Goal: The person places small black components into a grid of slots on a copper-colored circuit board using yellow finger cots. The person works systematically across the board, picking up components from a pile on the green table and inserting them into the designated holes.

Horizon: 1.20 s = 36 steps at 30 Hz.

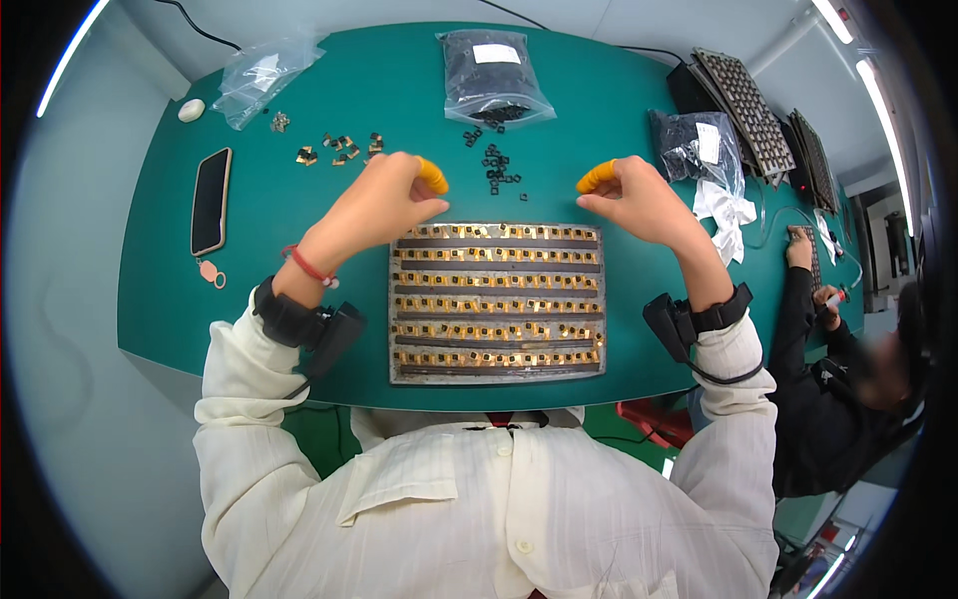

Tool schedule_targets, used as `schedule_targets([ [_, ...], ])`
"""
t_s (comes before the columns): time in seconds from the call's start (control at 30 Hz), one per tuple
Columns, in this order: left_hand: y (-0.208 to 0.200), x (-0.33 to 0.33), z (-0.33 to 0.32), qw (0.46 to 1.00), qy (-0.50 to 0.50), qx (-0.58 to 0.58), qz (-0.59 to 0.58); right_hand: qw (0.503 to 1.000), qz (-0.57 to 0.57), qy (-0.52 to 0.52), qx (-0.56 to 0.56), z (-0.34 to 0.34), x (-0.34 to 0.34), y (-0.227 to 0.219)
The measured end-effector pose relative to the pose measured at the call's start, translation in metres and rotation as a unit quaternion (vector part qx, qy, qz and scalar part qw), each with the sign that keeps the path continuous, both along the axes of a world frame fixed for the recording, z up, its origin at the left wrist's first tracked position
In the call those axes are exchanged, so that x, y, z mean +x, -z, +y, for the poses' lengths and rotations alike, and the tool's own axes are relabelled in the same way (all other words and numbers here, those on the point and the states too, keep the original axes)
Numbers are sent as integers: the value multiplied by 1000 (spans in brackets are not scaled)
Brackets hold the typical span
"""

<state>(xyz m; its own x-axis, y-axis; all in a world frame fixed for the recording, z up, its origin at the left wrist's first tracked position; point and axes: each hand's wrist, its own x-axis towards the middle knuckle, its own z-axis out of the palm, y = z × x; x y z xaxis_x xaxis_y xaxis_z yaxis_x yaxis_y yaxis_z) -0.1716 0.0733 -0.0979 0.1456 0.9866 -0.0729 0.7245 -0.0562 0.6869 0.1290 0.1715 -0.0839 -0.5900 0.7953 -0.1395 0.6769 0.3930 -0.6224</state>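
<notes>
My left hand (397,194) hovers over the far left corner of a metal tray (499,377). A yellow finger cot (432,176) covers its index finger, and the thumb is apart from it with nothing visible between. Beyond the tray's far right corner my right hand (639,204) is raised in a similar pose, also with a yellow finger cot (597,178), thumb and index finger apart. Rows of small gold-coloured pieces with black squares (496,281) fill the tray. Small black square parts (496,168) lie loose between my hands. Several gold-and-black pieces (344,149) lie beyond my left hand.
A bag of black parts (487,75) lies at the back, a second dark bag (691,145) at right beside stacked trays (743,110). At left are a phone (211,202), a clear bag (264,80) and a white round object (192,111). A co-worker (838,389) works at far right.
</notes>
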Motion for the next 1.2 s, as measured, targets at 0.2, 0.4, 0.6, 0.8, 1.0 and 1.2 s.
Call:
schedule_targets([
  [0.2, 12, 35, 30, 997, -18, -28, 68, 999, -32, -39, -19, -1, -34, 17],
  [0.4, 32, 58, 37, 996, -30, 62, 65, 999, -18, -28, -15, 3, -48, 26],
  [0.6, 17, 49, 32, 990, 19, 45, 131, 999, -7, -42, 18, 1, -58, 27],
  [0.8, 33, 19, 23, 984, -32, 117, 129, 997, 10, -53, 59, -5, -62, 28],
  [1.0, 30, 26, 18, 997, -33, 64, 32, 993, 9, -69, 99, -6, -63, 29],
  [1.2, 27, 45, 24, 980, -16, 111, 165, 994, 11, -58, 93, -5, -56, 26],
])
